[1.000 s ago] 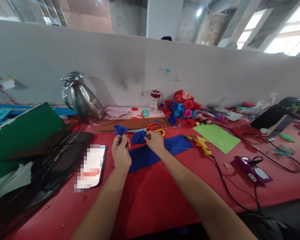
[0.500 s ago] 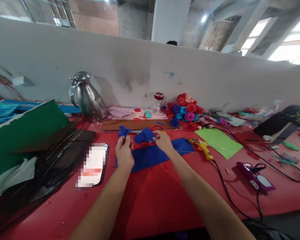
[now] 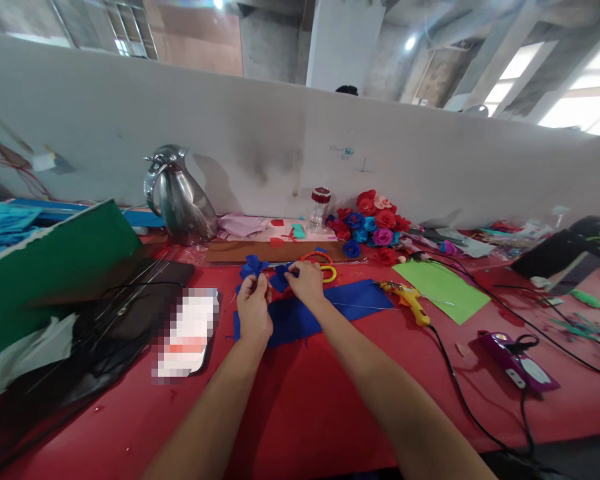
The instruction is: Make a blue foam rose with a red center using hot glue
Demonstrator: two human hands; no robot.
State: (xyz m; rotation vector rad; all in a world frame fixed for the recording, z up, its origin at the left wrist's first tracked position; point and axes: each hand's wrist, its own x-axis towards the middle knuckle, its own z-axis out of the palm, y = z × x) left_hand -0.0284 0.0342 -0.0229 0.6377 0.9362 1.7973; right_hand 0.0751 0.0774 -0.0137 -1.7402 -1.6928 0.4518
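Note:
My left hand (image 3: 254, 310) is closed in a pinch on a blue flower (image 3: 253, 267) with loose petals, held upright above the fingers. Just to the right, my right hand (image 3: 307, 281) pinches a blue petal piece (image 3: 280, 276) between thumb and forefinger, close to the flower. Whether the piece touches the flower I cannot tell. Under both hands lies a long strip of blue material (image 3: 353, 305), partly covered by them. Behind the right hand, a yellow scissor-like handle (image 3: 329, 273) and an orange loop handle (image 3: 317, 257) show; their blades are mostly hidden.
A yellow glue gun (image 3: 413, 305) lies right of the strip, its cord running to a purple power strip (image 3: 517, 363). Further back are a green sheet (image 3: 443, 287), a bunch of flowers (image 3: 375, 220), a glass jar (image 3: 320, 208) and a steel jug (image 3: 180, 193). A phone (image 3: 190, 333) lies left.
My right hand has moved left, toward the flower, and now pinches a blue piece. The yellow handle has come into fuller view. My left hand keeps its pinch.

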